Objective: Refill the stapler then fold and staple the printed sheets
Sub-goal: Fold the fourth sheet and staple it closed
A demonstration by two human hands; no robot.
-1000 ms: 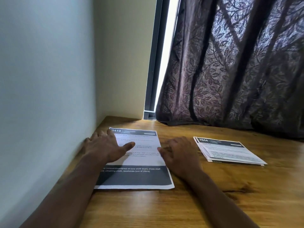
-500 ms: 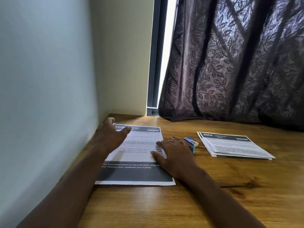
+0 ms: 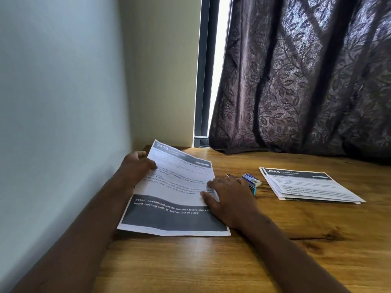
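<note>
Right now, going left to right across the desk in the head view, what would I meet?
left hand → printed sheet → right hand → blue-and-white box → stack of sheets

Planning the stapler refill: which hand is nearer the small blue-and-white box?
Right. The right hand presses the printed sheet just beside the box; the left hand grips that sheet's left edge.

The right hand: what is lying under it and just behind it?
The right hand presses the right edge of the printed sheet onto the table. Behind it show a small box and part of a turquoise object; the hand covers the rest.
</note>
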